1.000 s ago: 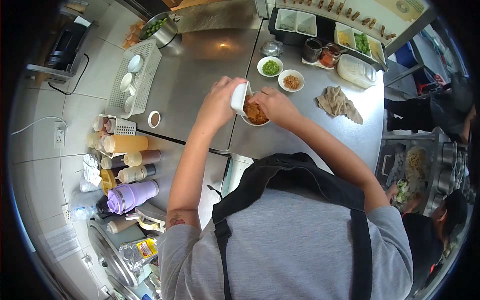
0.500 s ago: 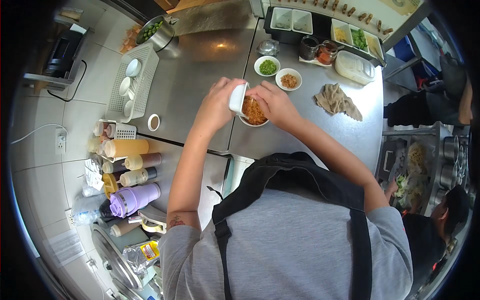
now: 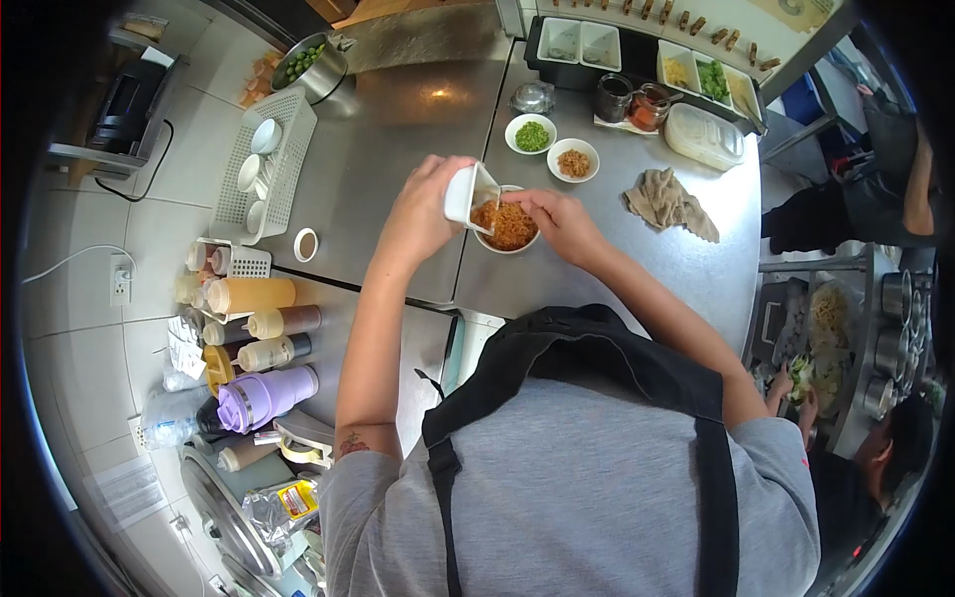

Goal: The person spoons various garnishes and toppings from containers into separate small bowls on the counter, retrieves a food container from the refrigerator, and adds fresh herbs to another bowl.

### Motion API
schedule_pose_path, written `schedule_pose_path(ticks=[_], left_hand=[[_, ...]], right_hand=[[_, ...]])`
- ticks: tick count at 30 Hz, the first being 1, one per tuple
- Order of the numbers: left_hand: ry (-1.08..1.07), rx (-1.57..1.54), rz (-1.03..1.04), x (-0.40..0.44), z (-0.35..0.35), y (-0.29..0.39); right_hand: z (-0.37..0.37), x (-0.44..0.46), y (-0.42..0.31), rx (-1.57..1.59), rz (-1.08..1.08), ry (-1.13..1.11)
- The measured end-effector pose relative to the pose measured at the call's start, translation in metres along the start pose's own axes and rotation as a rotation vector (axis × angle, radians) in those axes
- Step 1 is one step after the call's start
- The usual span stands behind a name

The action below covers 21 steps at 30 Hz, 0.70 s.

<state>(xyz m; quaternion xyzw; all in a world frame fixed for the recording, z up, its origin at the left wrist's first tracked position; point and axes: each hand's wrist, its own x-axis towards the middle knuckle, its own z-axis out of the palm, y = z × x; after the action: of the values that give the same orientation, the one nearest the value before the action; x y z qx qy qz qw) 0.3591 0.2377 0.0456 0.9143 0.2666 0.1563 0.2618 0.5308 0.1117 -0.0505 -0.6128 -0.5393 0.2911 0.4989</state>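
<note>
My left hand (image 3: pixel 426 204) grips a white rectangular container (image 3: pixel 460 195), tilted on its side with its mouth facing right. Orange-brown crumbly food shows at the container's lower lip. Just right of and below that lip, a white round bowl (image 3: pixel 509 250) on the steel counter holds more of the same food (image 3: pixel 514 229). My right hand (image 3: pixel 557 219) is closed above the bowl's right side, pinching the thin handle of what looks like a spoon (image 3: pixel 507 197). The spoon's far end reaches toward the container's mouth and is hard to make out.
Behind the bowl stand bowls of chopped greens (image 3: pixel 532 135) and brown bits (image 3: pixel 574 161). A crumpled cloth (image 3: pixel 668 203) lies right, near a lidded plastic box (image 3: pixel 704 137). Sauce bottles (image 3: pixel 251 295) and a basket of dishes (image 3: pixel 288 164) line the left. A co-worker (image 3: pixel 846 478) handles vegetables at right.
The container has shifted slightly left, and its mouth is more in view. My right hand has drawn back to the right, uncovering more of the bowl. A co-worker's hands have moved.
</note>
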Motion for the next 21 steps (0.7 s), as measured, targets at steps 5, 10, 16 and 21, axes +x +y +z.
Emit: schedule_pose_path(ticks=[5, 10, 16, 21], left_hand=[[0.012, -0.038, 0.0, -0.001, -0.002, 0.003], [0.02, -0.073, -0.011, -0.004, -0.001, 0.001], [0.033, -0.089, -0.023, -0.005, -0.001, 0.001], [0.017, -0.116, -0.042, -0.004, -0.001, 0.001]], right_hand=[[0.0, -0.007, 0.012, -0.067, 0.197, -0.059], [-0.005, -0.012, 0.011, 0.045, 0.212, -0.063], [-0.003, -0.01, 0.005, -0.015, 0.06, -0.035], [-0.007, 0.009, -0.039, -0.272, -0.202, -0.027]])
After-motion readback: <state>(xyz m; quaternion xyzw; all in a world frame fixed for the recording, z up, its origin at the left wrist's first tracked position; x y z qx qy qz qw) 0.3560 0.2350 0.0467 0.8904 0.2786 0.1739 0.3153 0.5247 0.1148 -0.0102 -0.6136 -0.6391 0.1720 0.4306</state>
